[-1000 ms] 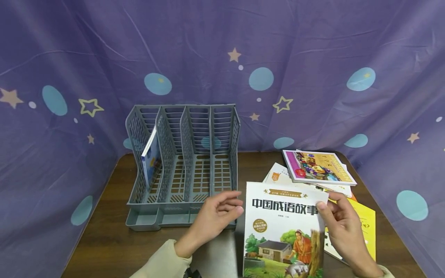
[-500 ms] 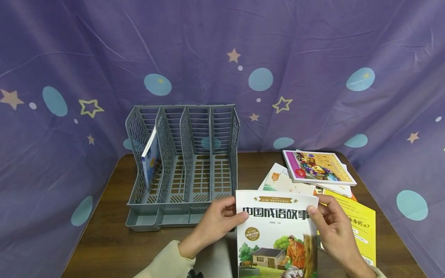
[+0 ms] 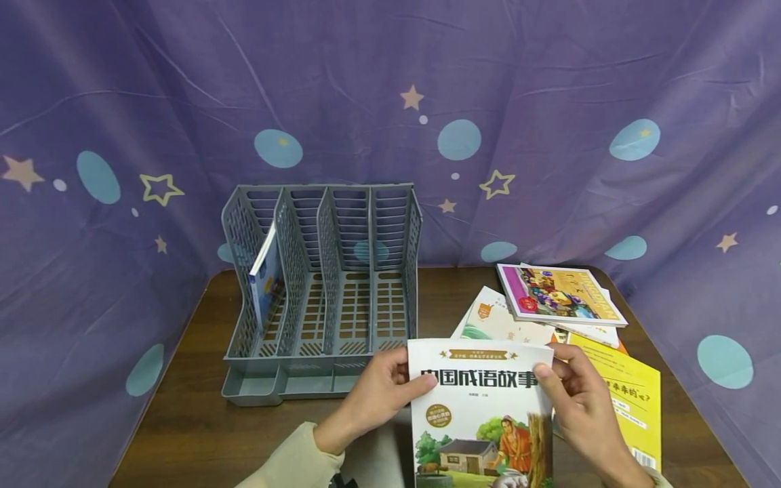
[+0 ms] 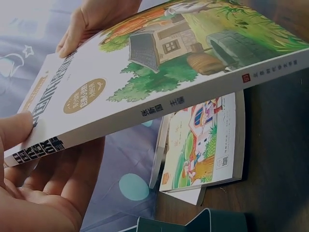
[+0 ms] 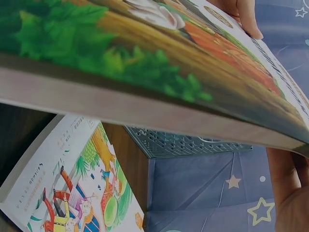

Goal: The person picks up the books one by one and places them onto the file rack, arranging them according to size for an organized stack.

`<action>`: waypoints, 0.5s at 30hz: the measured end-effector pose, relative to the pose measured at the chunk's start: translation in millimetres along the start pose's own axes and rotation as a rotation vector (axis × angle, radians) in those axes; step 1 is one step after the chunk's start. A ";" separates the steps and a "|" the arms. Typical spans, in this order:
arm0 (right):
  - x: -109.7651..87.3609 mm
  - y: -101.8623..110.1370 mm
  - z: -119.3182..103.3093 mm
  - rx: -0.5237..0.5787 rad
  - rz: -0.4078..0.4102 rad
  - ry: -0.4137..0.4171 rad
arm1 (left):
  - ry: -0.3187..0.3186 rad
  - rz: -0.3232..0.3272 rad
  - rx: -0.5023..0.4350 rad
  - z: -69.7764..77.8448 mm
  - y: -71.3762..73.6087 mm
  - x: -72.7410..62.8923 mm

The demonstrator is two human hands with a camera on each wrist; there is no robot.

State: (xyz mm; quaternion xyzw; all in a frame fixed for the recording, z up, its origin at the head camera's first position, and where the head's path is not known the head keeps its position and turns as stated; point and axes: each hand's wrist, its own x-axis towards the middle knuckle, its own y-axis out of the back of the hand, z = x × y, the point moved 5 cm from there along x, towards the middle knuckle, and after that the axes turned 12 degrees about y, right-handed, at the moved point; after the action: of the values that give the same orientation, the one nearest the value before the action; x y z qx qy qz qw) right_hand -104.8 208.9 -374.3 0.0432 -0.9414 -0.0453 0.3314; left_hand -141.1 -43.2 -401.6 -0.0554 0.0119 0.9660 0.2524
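Both hands hold a white-covered paperback book, cover up, with Chinese lettering and a picture of a person by a tree and a house. My left hand pinches its upper left edge, thumb on the cover and fingers beneath, as the left wrist view also shows. At the upper right corner my right hand grips it the same way. In the left wrist view the printed spine faces the left hand's side. The book's lower end runs out of the head view.
A grey slotted rack with several compartments stands left of the book. One thin blue book leans in its leftmost slot. Loose books lie at right: a colourful one, a white one, a yellow one. A purple curtain hangs behind the table.
The left hand has moved to the book and taken hold of its left edge. The book has shifted left and slightly down, with the right hand still gripping it.
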 end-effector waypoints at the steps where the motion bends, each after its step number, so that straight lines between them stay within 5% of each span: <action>1: 0.0 -0.3 0.4 -0.011 -0.005 -0.003 | -0.004 0.001 -0.001 0.1 -0.1 -0.1; 15: -1.7 -1.9 5.3 -0.111 -0.035 -0.080 | -0.004 -0.006 -0.067 0.9 -0.1 -4.0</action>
State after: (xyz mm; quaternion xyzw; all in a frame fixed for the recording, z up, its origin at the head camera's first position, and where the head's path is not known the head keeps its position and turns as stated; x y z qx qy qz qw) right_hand -106.7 207.5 -379.7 0.0391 -0.9491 -0.1050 0.2943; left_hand -137.7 -45.0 -400.2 -0.0620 -0.0211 0.9652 0.2532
